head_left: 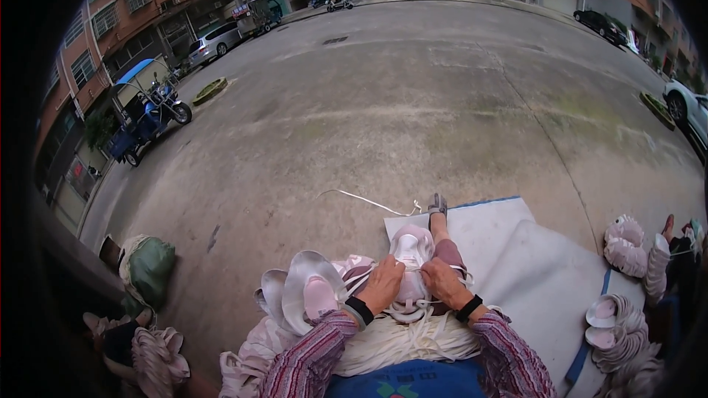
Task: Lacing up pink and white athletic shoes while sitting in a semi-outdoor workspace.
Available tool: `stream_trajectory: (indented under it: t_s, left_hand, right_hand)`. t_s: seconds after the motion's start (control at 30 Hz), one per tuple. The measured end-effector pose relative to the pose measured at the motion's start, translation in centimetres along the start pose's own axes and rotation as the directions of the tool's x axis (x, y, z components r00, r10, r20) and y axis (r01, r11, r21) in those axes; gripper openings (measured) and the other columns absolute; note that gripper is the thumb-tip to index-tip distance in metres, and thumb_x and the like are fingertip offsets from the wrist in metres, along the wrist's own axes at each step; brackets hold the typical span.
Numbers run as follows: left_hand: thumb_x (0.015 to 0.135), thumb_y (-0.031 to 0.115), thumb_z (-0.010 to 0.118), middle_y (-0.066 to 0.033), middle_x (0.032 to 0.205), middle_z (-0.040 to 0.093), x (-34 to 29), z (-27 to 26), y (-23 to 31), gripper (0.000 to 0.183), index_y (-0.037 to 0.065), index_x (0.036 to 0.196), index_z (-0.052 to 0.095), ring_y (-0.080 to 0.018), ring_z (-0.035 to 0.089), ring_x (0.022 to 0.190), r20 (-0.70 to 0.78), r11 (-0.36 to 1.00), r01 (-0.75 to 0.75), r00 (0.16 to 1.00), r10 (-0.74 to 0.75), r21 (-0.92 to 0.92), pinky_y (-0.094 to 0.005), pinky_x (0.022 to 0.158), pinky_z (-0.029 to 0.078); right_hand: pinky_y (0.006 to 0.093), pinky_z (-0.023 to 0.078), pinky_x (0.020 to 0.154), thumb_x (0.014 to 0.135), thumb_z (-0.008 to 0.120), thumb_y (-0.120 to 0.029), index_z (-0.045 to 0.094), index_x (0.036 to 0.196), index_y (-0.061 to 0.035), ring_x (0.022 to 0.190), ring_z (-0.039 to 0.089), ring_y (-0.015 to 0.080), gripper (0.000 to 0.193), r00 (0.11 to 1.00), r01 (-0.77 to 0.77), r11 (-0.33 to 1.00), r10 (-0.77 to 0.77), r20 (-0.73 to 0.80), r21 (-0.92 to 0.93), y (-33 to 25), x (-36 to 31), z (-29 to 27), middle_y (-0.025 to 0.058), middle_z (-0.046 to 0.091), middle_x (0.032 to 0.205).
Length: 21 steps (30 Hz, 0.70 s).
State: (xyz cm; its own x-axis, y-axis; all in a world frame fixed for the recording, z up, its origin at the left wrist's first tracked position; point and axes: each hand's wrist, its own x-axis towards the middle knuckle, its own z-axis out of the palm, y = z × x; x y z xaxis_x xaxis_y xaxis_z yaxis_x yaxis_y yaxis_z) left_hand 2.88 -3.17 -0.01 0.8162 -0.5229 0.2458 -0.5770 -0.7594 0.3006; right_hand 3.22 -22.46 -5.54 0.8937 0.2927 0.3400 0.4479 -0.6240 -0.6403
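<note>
A pink and white shoe upper (413,247) lies across my lap, its toe end pointing away from me. My left hand (382,284) is closed at its left side, with a white shoelace trailing from the fingers. On the opposite side my right hand (445,283) pinches a lace too, fingertips close to the upper's middle. Loose cream laces (409,343) are heaped between my forearms, over a blue apron (402,379). More pale shoe uppers (302,291) are stacked by my left forearm, the front ones showing silvery linings.
A pale sheet (516,265) with blue edging spreads to my right. Stacks of uppers (619,328) stand beyond it, near another person. A green sack (150,265) sits at the left, beside more uppers (158,357). One lace (369,200) trails over the concrete. A blue three-wheeler (147,114) is parked farther off.
</note>
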Motion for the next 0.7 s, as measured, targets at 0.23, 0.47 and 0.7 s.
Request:
stream_trajectory:
  t_s: [0.23, 0.47, 0.7]
  left_hand:
    - [0.082, 0.011, 0.053, -0.0254, 0.092, 0.055, -1.2, 0.7, -0.9, 0.021, -0.002, 0.097, 0.048, -0.0431, 0.057, 0.084, -0.010, 0.968, 0.207, 0.977, -0.211, -0.139, -0.0509, 0.071, 0.046]
    - [0.081, 0.012, 0.053, -0.0266, 0.084, 0.058, -1.3, 0.5, -0.6, 0.022, -0.004, 0.096, 0.047, -0.0437, 0.057, 0.081, 0.007, 0.943, 0.279, 0.959, -0.282, -0.183, -0.0515, 0.071, 0.044]
    - [0.080, 0.014, 0.054, -0.0296, 0.087, 0.057, -1.6, 1.9, -1.6, 0.028, -0.006, 0.099, 0.046, -0.0461, 0.058, 0.082, -0.012, 0.955, 0.228, 0.972, -0.235, -0.189, -0.0527, 0.072, 0.047]
  right_hand:
    - [0.0434, 0.045, 0.068, 0.084, 0.057, -0.011, 0.059, 0.075, 0.0004, 0.075, 0.056, 0.0361, 0.015, 0.999, -0.030, 1.000, 0.030, 0.023, -0.001, -0.3, -0.1, 0.1, 0.0204, 0.056, 0.076]
    - [0.0462, 0.045, 0.067, 0.085, 0.053, -0.012, 0.057, 0.082, 0.0016, 0.074, 0.057, 0.0405, 0.014, 0.998, -0.054, 0.998, 0.053, 0.033, 0.023, -1.1, -0.4, -0.6, 0.0237, 0.056, 0.078]
    - [0.0446, 0.045, 0.065, 0.084, 0.052, -0.008, 0.056, 0.082, 0.0000, 0.072, 0.057, 0.0390, 0.009, 0.999, -0.041, 0.999, 0.041, 0.013, 0.022, -1.1, -0.8, 0.0, 0.0229, 0.057, 0.075]
